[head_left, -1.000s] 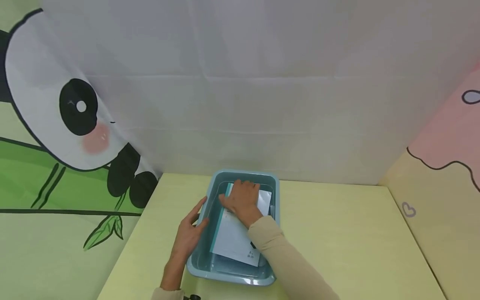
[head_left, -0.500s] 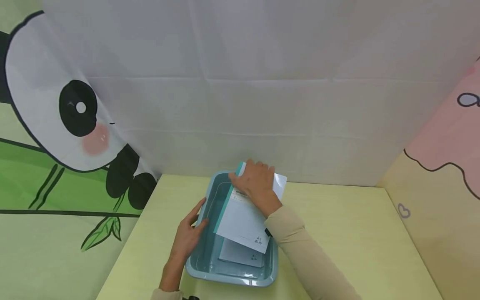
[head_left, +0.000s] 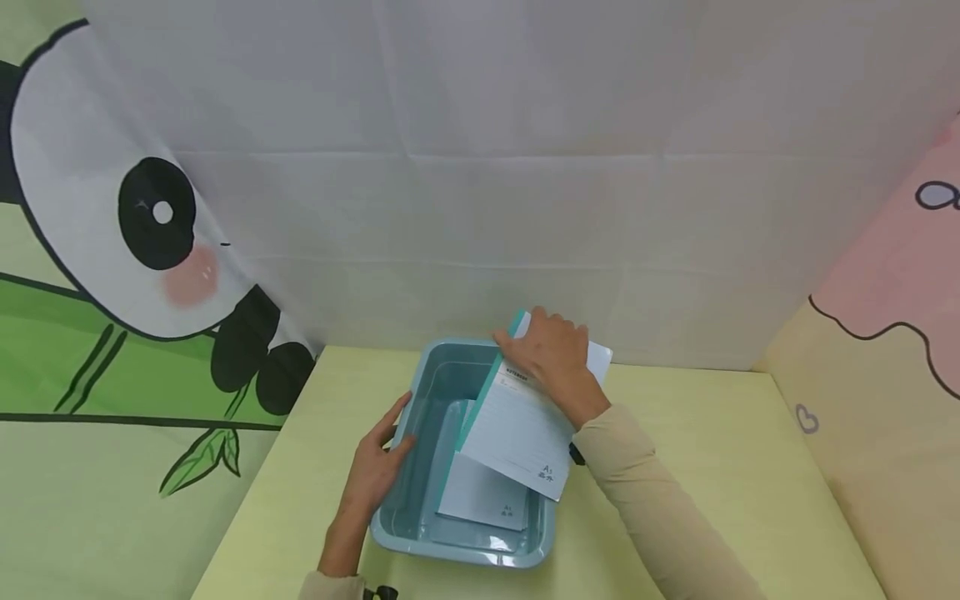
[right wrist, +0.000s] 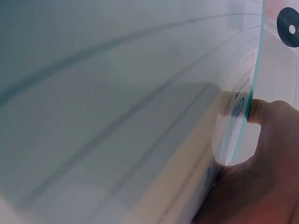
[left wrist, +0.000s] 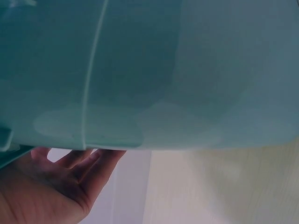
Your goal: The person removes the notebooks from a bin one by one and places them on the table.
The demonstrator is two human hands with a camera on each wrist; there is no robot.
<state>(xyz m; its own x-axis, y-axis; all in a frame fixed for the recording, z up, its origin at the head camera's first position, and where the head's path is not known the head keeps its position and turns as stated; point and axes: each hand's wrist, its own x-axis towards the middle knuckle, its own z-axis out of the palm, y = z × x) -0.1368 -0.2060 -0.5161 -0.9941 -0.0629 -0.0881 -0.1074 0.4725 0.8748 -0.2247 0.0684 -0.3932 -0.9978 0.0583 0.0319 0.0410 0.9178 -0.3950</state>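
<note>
My right hand [head_left: 555,354] grips the top part of a white notebook [head_left: 517,425] with a teal spine and "A5" print. The notebook is tilted over the right side of a blue-grey plastic basin [head_left: 408,542]. In the right wrist view its lined cover [right wrist: 117,107] fills most of the frame, with the thumb over the teal edge. A second similar notebook [head_left: 483,496] lies inside the basin, partly covered by the first. My left hand [head_left: 378,467] rests against the basin's left rim, fingers fairly straight. The left wrist view shows these fingers [left wrist: 100,172] at the basin's edge.
The basin stands on a pale yellow table [head_left: 675,483], near its back edge. A white cloth wall [head_left: 480,208] rises behind. Printed cartoon panels flank both sides. A small black object [head_left: 386,592] shows by the left sleeve.
My right hand has lifted the upper notebook out of the basin and carried it up and right, uncovering the second notebook. My left hand has stayed at the rim.
</note>
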